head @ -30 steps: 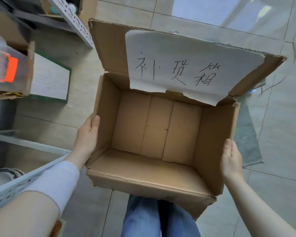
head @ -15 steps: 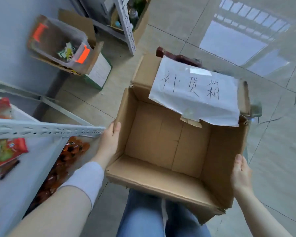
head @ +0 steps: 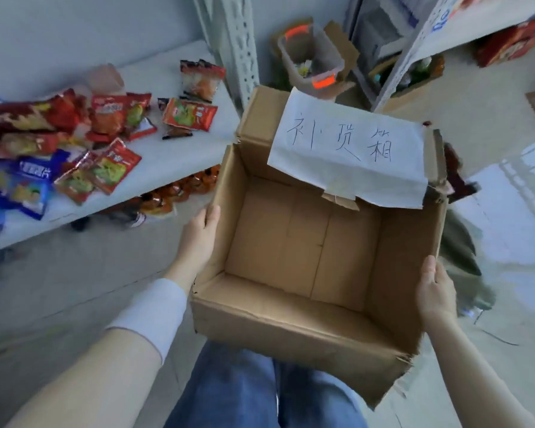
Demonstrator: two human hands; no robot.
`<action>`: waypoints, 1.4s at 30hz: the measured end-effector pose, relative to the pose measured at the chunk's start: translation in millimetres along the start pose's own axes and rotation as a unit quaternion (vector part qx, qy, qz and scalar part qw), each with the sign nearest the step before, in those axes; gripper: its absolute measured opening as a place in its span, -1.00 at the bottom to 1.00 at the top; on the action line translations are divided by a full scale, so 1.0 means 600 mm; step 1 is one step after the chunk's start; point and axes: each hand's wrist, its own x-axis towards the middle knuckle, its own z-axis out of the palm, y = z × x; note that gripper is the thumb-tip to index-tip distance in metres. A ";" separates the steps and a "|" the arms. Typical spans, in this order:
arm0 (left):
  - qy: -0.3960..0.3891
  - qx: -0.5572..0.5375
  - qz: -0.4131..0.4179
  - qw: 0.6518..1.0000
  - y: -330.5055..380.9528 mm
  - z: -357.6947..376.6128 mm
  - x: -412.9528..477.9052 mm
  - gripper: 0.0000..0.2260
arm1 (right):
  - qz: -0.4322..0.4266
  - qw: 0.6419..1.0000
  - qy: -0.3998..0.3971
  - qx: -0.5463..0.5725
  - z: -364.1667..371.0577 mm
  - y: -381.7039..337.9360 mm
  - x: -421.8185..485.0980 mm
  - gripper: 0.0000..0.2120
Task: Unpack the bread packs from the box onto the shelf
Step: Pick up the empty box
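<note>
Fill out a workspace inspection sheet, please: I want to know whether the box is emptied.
Surface: white shelf at left, packs strewn on it.
Job's things: cardboard box open, nothing seen inside; handwritten paper label hangs over its far flap; snack packs lie on the shelf, whether bread cannot tell.
Clutter: clear bin with orange latches beyond the box.
Grippers: left hand grips the box's left wall, right hand its right wall.
Cables: thin dark line on the floor at right, cable or crack unclear.
Surroundings: tiled floor, grey wall, metal shelf upright.
</note>
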 end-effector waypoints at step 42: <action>0.601 -0.377 -0.489 0.507 -1.117 -0.867 -0.479 -0.62 | -0.599 0.502 -0.508 -0.364 1.267 -0.497 -1.349 -0.53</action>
